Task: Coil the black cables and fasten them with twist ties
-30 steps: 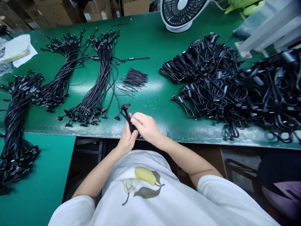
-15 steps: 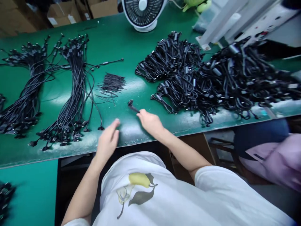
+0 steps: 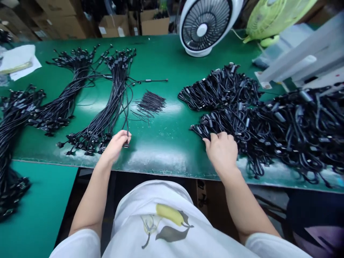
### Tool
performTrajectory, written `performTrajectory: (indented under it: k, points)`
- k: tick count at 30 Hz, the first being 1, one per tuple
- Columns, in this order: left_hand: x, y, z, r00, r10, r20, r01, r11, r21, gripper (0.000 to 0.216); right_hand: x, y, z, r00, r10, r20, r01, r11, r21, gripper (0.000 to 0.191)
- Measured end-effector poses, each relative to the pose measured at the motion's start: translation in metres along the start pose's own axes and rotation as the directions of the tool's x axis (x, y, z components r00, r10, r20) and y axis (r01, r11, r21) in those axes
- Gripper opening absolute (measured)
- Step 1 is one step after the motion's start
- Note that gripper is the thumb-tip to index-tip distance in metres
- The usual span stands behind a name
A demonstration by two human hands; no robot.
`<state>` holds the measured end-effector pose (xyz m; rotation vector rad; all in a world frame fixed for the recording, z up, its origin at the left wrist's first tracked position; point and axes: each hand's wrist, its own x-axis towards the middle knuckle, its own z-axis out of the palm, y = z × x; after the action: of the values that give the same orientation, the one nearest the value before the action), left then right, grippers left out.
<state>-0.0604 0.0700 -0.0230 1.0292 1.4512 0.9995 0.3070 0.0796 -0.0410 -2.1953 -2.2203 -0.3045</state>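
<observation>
From my end of the feed, I have the left hand (image 3: 115,146) near the front of the green tabletop (image 3: 166,152), its grip closed in a pinch on a loose cable (image 3: 127,123) just above the connector (image 3: 126,145), which pokes out below the fingers. That cable runs away from me beside a bunch of long black cables (image 3: 115,84) — I lose its far part among the others.

My right hand (image 3: 222,152) is well apart from the left, palm down at the near edge of a heap of folded black cables (image 3: 242,120). The fingers curl against the heap, but I cannot tell whether that grip has taken hold of one.

Between the hands, farther back, I see a small pile of thin black strips (image 3: 152,101). To the left lie a second bunch (image 3: 72,87) and a third bunch (image 3: 10,132), the latter reaching over a teal surface (image 3: 40,200). At the back I have a white fan (image 3: 202,30) — and, to its right, a yellow-green fan (image 3: 271,18).
</observation>
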Motion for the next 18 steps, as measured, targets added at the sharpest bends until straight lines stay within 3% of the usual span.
performTrajectory:
  k: [3, 5, 7, 9, 11, 13, 15, 18]
  points:
    - [-0.001, 0.023, -0.003, 0.999, 0.053, 0.002, -0.047, 0.908, -0.416, 0.010, 0.014, -0.025, -0.028, 0.987, -0.139, -0.084, 0.148, 0.983, 0.108, 0.037]
    - [-0.006, 0.040, -0.002, 0.991, 0.126, -0.054, -0.137, 0.864, -0.484, 0.020, 0.032, -0.063, -0.047, 0.929, -0.339, -0.152, 0.369, 0.889, 0.271, 0.040]
    - [-0.019, 0.057, 0.000, 0.975, 0.209, -0.072, -0.220, 0.886, -0.407, 0.027, 0.056, -0.116, -0.063, 0.823, -0.506, -0.257, 0.566, 0.696, 0.442, 0.051]
    - [-0.042, 0.071, 0.001, 0.966, 0.258, -0.006, -0.253, 0.943, -0.218, 0.026, 0.084, -0.175, -0.073, 0.728, -0.569, -0.384, 0.677, 0.503, 0.538, 0.063]
    - [-0.072, 0.079, -0.002, 0.964, 0.246, 0.103, -0.244, 0.969, -0.035, 0.025, 0.114, -0.230, -0.081, 0.685, -0.571, -0.452, 0.716, 0.414, 0.562, 0.058]
    - [-0.104, 0.081, -0.014, 0.957, 0.244, 0.156, -0.240, 0.970, -0.044, 0.026, 0.144, -0.269, -0.090, 0.652, -0.633, -0.418, 0.740, 0.411, 0.532, 0.038]
    - [-0.134, 0.076, -0.039, 0.962, 0.274, -0.021, -0.269, 0.925, -0.269, 0.025, 0.172, -0.287, -0.102, 0.639, -0.659, -0.397, 0.763, 0.473, 0.442, 0.036]
    - [-0.176, 0.059, -0.103, 0.927, 0.213, -0.309, -0.353, 0.772, -0.528, 0.024, 0.208, -0.277, -0.128, 0.624, -0.599, -0.503, 0.766, 0.597, 0.238, 0.035]
